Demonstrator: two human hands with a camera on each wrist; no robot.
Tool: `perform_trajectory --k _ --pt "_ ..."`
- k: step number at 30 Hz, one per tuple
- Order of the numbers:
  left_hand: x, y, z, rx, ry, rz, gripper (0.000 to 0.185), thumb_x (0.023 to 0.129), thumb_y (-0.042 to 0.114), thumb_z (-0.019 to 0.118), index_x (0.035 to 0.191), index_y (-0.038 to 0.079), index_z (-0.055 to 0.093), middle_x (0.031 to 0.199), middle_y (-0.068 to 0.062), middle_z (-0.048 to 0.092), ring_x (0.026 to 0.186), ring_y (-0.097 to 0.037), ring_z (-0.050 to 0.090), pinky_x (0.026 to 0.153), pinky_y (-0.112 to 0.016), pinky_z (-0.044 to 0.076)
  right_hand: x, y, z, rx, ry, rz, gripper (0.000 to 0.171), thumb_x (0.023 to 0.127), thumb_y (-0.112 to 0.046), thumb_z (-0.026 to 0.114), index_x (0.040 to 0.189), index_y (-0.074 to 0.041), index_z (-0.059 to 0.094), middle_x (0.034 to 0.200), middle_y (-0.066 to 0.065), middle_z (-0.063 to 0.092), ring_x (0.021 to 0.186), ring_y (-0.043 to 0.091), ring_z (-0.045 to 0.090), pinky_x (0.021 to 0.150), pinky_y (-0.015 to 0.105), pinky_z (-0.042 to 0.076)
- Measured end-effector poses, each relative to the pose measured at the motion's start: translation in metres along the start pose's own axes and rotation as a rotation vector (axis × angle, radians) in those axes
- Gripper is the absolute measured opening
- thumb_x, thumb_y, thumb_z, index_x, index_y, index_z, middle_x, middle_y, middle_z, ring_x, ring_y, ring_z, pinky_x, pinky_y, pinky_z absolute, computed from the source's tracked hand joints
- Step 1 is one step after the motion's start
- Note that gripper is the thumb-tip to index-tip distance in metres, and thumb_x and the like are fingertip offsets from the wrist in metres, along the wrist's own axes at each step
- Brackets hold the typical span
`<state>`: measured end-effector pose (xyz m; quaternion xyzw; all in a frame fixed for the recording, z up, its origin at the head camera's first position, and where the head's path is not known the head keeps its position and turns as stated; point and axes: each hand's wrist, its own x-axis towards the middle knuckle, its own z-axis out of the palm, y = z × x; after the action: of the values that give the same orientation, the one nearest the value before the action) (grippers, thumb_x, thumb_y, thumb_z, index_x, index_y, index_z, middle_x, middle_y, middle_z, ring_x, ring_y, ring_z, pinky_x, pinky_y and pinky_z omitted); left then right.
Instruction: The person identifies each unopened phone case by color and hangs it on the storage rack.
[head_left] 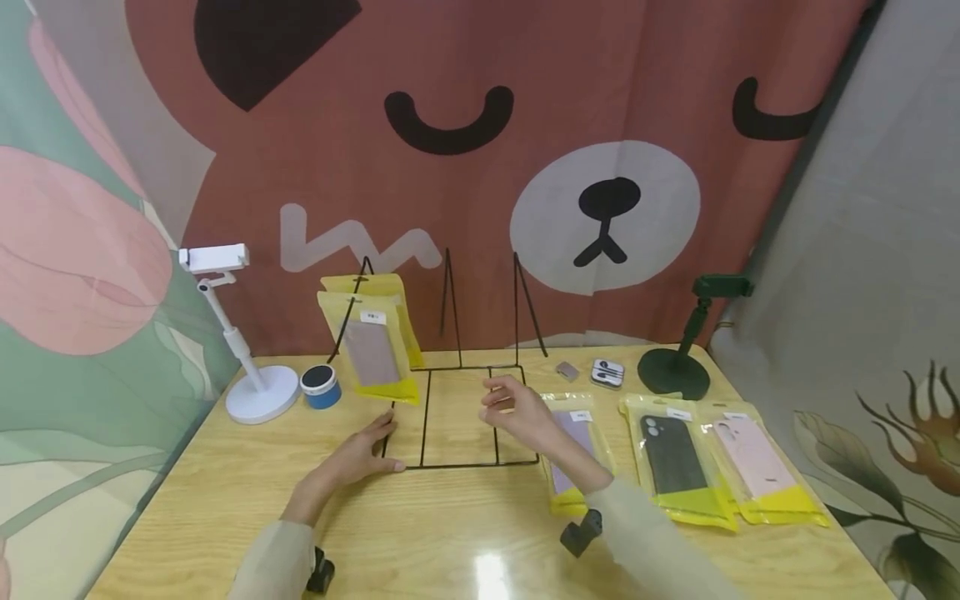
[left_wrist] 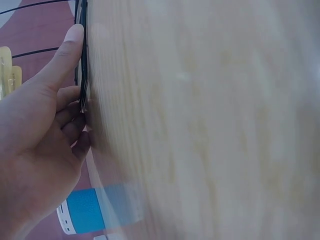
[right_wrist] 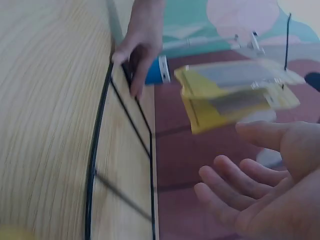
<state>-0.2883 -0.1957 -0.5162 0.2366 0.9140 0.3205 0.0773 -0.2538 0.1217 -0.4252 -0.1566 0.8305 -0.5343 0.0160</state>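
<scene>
now the left hand lies flat on the table, fingers pressing the front left corner of the thin black wire rack. right hand hovers over the rack's base, fingers loosely spread, holding nothing. two glossy yellow-edged case packets lean on the rack's left prong; three more packets lie flat to the right. two phone stands, one white, one dark green. pale grained wooden table, bear-print cloth behind.
</scene>
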Motion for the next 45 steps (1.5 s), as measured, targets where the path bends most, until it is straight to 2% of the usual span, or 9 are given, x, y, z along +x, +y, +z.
perform_trajectory --k 5,14,21,29,33,35,39,41,45 --pt "-0.002 0.000 0.002 -0.021 -0.005 -0.015 0.087 0.081 0.037 0.077 0.142 -0.010 0.038 0.155 -0.024 0.021 0.142 -0.042 0.020 0.112 -0.055 0.022 -0.020 0.018 -0.031 -0.043 0.059 0.069 0.046 0.089 -0.008 0.068 0.131 0.002 0.052 0.113 0.021 0.062 0.102 0.034 0.062 0.081 0.039 0.055" --pt "-0.004 -0.002 0.005 -0.043 -0.003 -0.018 0.087 0.081 0.037 0.077 0.143 -0.009 0.037 0.156 -0.022 0.021 0.142 -0.041 0.019 0.111 -0.056 0.023 -0.049 0.058 -0.069 -0.296 0.142 0.232 0.048 0.088 -0.012 0.068 0.129 0.005 0.050 0.119 0.026 0.059 0.109 0.043 0.057 0.089 0.051 0.049" --pt "-0.006 -0.004 0.009 -0.033 -0.021 -0.022 0.087 0.081 0.039 0.076 0.144 -0.008 0.037 0.156 -0.022 0.021 0.142 -0.040 0.019 0.112 -0.054 0.023 -0.065 0.074 -0.073 -0.369 0.119 0.370 0.051 0.089 -0.015 0.067 0.132 0.005 0.047 0.130 0.030 0.051 0.117 0.046 0.050 0.093 0.056 0.045" --pt "-0.005 -0.003 0.006 -0.031 -0.003 -0.006 0.086 0.080 0.038 0.077 0.142 -0.009 0.039 0.155 -0.023 0.022 0.141 -0.042 0.021 0.110 -0.056 0.025 -0.067 0.082 -0.074 -0.406 0.131 0.414 0.056 0.089 -0.017 0.066 0.134 0.008 0.043 0.124 0.030 0.055 0.105 0.038 0.057 0.088 0.053 0.048" --pt "-0.005 -0.003 0.005 -0.025 -0.011 -0.016 0.086 0.081 0.038 0.076 0.143 -0.008 0.038 0.156 -0.022 0.022 0.142 -0.041 0.020 0.111 -0.056 0.025 -0.063 0.084 -0.072 -0.457 0.103 0.465 0.067 0.088 -0.023 0.069 0.137 0.011 0.039 0.127 0.034 0.052 0.114 0.043 0.054 0.093 0.055 0.045" --pt "-0.005 -0.003 0.006 -0.022 -0.011 -0.016 0.087 0.081 0.038 0.076 0.143 -0.008 0.038 0.156 -0.022 0.022 0.142 -0.041 0.020 0.111 -0.056 0.024 -0.061 0.086 -0.070 -0.498 0.089 0.480 0.075 0.087 -0.028 0.071 0.140 0.012 0.036 0.118 0.030 0.059 0.105 0.039 0.059 0.087 0.050 0.049" --pt "-0.003 -0.003 0.006 -0.024 -0.013 -0.017 0.087 0.081 0.039 0.076 0.144 -0.008 0.037 0.156 -0.021 0.021 0.142 -0.040 0.019 0.111 -0.055 0.023 -0.058 0.086 -0.068 -0.573 0.067 0.459 0.086 0.083 -0.036 0.075 0.140 0.013 0.034 0.094 0.017 0.066 0.077 0.023 0.058 0.066 0.037 0.050" --pt "-0.002 -0.004 0.005 -0.021 -0.010 -0.012 0.087 0.081 0.040 0.076 0.144 -0.008 0.037 0.156 -0.022 0.021 0.142 -0.040 0.019 0.111 -0.055 0.023 -0.057 0.086 -0.067 -0.594 0.064 0.443 0.086 0.082 -0.037 0.076 0.140 0.013 0.036 0.093 0.016 0.066 0.077 0.023 0.059 0.065 0.038 0.051" --pt "0.001 -0.004 0.003 -0.026 -0.001 -0.009 0.088 0.080 0.041 0.076 0.143 -0.008 0.038 0.156 -0.021 0.022 0.142 -0.040 0.019 0.112 -0.055 0.022 -0.056 0.085 -0.067 -0.622 0.075 0.411 0.084 0.080 -0.038 0.078 0.137 0.012 0.041 0.107 0.024 0.064 0.092 0.032 0.061 0.076 0.049 0.053"
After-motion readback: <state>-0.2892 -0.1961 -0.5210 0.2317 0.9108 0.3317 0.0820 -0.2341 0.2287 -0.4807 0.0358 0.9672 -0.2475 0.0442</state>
